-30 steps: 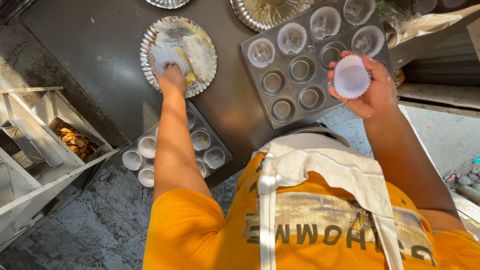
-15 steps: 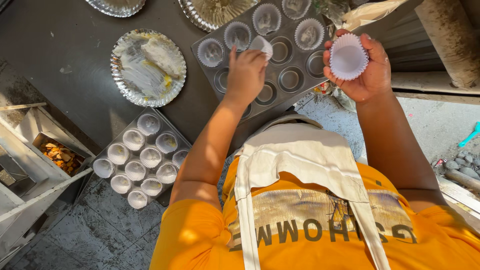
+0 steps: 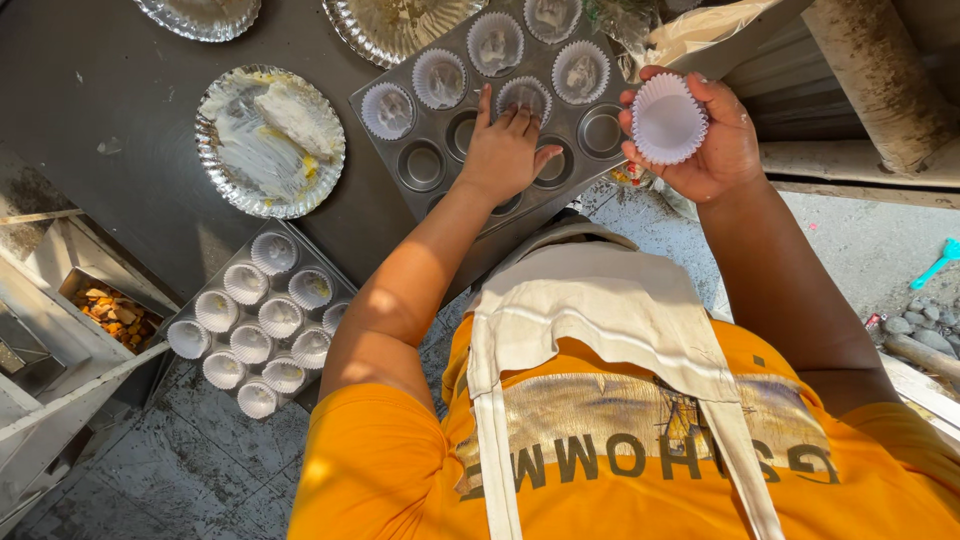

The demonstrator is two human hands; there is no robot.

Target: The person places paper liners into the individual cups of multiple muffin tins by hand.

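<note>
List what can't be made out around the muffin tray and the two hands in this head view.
- Muffin tray: the left hand covers the cups under its palm, so whether they hold liners is hidden.
- Paper liners in the right hand: how many are stacked cannot be told.
- Foil plates at the top: cut off by the edge.

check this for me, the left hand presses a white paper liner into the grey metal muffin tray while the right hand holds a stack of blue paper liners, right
Not quite. In the head view the stack of paper liners in the right hand is white, not blue. The left hand does press a white paper liner into the grey metal muffin tray.
</note>
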